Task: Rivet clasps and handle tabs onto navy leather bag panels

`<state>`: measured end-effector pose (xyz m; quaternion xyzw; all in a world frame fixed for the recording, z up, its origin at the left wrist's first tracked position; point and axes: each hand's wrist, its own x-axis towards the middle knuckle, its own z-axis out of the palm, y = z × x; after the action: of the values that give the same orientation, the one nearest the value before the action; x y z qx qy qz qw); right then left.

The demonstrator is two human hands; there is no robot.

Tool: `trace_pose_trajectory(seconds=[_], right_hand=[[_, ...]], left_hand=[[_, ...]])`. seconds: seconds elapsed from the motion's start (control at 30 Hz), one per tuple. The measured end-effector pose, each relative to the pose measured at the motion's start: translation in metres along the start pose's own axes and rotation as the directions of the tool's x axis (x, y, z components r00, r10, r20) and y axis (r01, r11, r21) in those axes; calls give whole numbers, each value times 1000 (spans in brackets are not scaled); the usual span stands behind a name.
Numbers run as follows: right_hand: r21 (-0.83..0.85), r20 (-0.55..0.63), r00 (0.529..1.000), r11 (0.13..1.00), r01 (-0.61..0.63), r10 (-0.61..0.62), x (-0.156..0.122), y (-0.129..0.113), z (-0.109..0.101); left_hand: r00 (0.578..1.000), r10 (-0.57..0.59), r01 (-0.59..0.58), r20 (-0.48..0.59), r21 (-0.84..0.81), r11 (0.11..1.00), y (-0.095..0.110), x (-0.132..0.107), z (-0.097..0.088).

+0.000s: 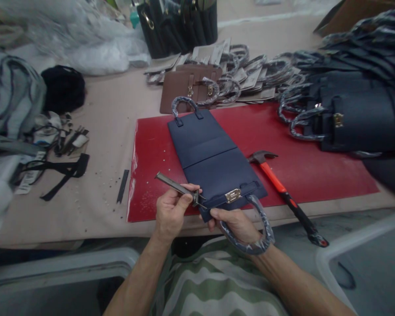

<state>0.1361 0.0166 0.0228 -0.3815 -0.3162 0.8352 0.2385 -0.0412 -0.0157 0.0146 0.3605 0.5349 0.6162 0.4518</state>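
Observation:
A dark blue leather bag piece lies flat on the red mat, its near end reaching over the table edge. It has a gold clasp and two plastic-wrapped handles. My left hand is closed around a grey metal caliper, whose thin jaws meet the near left corner of the bag piece. With thumb on top and fingers below, my right hand pinches that near edge. The near handle loops over my right hand and wrist. Just right of the bag piece rests a hammer with an orange and black handle.
The red mat covers the table's front middle. Dark bag pieces are heaped at right, brown ones behind. Black straps and small tools lie at left. A dark strip is beside the mat. Pale bins stand below the edge.

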Motion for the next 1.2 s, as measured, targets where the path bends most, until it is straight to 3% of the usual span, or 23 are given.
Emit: trace_pose_trajectory(seconds=[0.37,0.63,0.77,0.9,1.07,1.2], right_hand=[[-44,-35,999,999,0,-1,1,-3,4],[-142,-20,1000,990,-11,8,0,-9,5],[-190,-27,996,978,-92,88,0,-1,0],[-250,-4,998,966,-62,63,-1,3,-6],[-182,42,998,982,-46,55,0,4,-10],[-130,55,996,990,-63,70,2,7,-11]], left_hand=[[999,37,-38,14,140,989,7,-3,3],[992,128,-126,21,393,911,16,-6,14],[999,38,-48,37,335,941,10,-1,10],[999,-18,11,29,230,973,7,2,6],[998,38,-48,50,218,975,11,0,8],[986,150,-165,70,312,936,14,-3,10]])
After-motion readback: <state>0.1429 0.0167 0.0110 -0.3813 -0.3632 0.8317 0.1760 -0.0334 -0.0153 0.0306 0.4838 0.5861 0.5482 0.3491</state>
